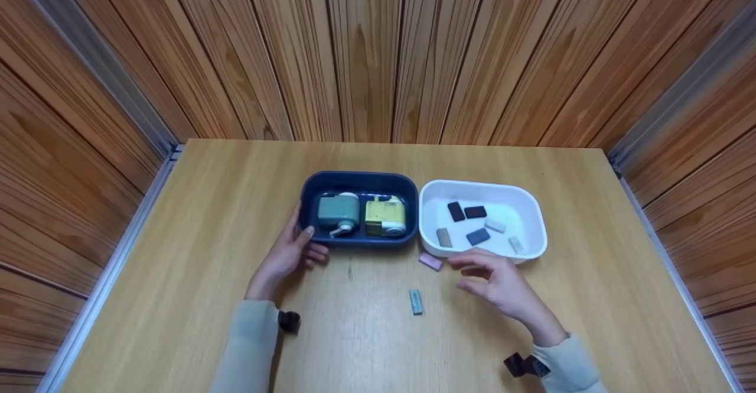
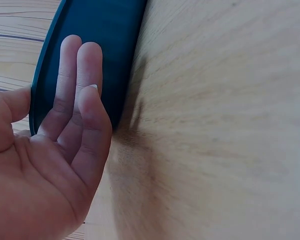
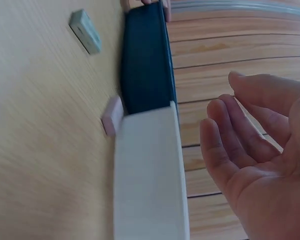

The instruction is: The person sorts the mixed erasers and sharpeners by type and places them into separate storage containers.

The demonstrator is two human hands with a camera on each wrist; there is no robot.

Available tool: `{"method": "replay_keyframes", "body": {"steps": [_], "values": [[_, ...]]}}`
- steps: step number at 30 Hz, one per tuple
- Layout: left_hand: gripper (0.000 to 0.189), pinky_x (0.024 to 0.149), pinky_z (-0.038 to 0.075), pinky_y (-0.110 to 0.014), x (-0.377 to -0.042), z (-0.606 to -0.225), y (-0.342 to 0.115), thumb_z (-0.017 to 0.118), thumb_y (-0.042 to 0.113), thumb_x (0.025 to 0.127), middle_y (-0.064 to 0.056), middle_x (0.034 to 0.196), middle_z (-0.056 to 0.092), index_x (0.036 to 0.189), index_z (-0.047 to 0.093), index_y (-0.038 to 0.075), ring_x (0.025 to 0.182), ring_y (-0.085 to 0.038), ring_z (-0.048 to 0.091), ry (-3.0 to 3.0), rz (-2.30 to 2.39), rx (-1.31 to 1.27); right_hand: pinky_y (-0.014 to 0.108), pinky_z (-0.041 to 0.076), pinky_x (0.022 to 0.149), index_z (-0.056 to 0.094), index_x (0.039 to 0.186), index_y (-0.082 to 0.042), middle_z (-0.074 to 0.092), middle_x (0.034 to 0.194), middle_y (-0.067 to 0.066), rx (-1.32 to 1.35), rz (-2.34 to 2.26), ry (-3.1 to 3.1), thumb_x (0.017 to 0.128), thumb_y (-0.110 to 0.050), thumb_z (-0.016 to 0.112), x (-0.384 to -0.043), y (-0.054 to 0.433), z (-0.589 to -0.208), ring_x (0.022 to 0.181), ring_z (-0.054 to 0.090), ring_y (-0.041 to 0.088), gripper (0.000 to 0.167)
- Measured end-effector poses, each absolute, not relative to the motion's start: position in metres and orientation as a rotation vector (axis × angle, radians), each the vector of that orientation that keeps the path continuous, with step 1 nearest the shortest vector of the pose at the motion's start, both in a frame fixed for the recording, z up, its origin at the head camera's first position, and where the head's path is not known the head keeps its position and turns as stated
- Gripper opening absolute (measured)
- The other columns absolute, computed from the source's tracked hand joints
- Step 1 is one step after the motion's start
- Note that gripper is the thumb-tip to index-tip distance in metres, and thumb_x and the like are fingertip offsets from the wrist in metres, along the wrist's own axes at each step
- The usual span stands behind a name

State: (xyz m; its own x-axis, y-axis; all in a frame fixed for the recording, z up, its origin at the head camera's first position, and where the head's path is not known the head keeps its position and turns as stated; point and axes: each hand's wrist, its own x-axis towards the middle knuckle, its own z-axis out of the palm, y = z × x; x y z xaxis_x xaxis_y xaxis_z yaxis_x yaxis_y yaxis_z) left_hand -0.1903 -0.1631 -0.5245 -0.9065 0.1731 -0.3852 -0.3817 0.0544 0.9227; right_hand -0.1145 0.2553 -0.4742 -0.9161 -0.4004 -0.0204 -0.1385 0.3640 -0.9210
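Observation:
My left hand (image 1: 287,253) holds the front left corner of a dark blue tub (image 1: 360,243), thumb at the rim and several fingers along the outer wall (image 2: 115,60). Inside the tub lie a green crank pencil sharpener (image 1: 338,211) and a yellow one (image 1: 385,214). My right hand (image 1: 493,281) hovers by the front edge of a white tub (image 1: 520,204), fingers loosely bent and nothing between them. A pink eraser (image 1: 430,262) lies on the table just left of its fingertips, close to both tubs. Nearer me is a teal eraser (image 1: 416,302).
Several eraser-like blocks lie spread in the white tub, among them a black one (image 1: 455,211), a dark blue one (image 1: 478,236) and a tan one (image 1: 443,237). The tubs stand side by side on the wooden table (image 1: 248,174). Wood-panelled walls (image 1: 366,56) enclose it.

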Motion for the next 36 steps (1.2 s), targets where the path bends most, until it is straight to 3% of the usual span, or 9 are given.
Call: {"method": "replay_keyframes", "body": {"steps": [14, 36], "values": [[0.064, 0.075, 0.053, -0.042, -0.19, -0.523, -0.162, 0.04, 0.029, 0.109, -0.021, 0.099, 0.071, 0.155, 0.003, 0.055, 0.09, -0.035, 0.07, 1.977, 1.907, -0.184, 0.044, 0.05, 0.096, 0.068, 0.122, -0.001, 0.065, 0.117, 0.011, -0.516, -1.549, 2.331, 0.085, -0.004, 0.077, -0.108, 0.232, -0.503, 0.111, 0.062, 0.029, 0.038], [0.063, 0.078, 0.053, -0.045, -0.189, -0.524, -0.162, 0.038, 0.029, 0.109, -0.022, 0.101, 0.07, 0.154, 0.002, 0.055, 0.092, -0.037, 0.069, 1.963, 1.906, -0.184, 0.031, 0.049, 0.088, 0.067, 0.125, -0.01, 0.066, 0.119, -0.002, -0.534, -1.273, 2.347, 0.083, -0.009, 0.079, -0.116, 0.208, -0.531, 0.103, 0.059, 0.018, 0.044]]}}
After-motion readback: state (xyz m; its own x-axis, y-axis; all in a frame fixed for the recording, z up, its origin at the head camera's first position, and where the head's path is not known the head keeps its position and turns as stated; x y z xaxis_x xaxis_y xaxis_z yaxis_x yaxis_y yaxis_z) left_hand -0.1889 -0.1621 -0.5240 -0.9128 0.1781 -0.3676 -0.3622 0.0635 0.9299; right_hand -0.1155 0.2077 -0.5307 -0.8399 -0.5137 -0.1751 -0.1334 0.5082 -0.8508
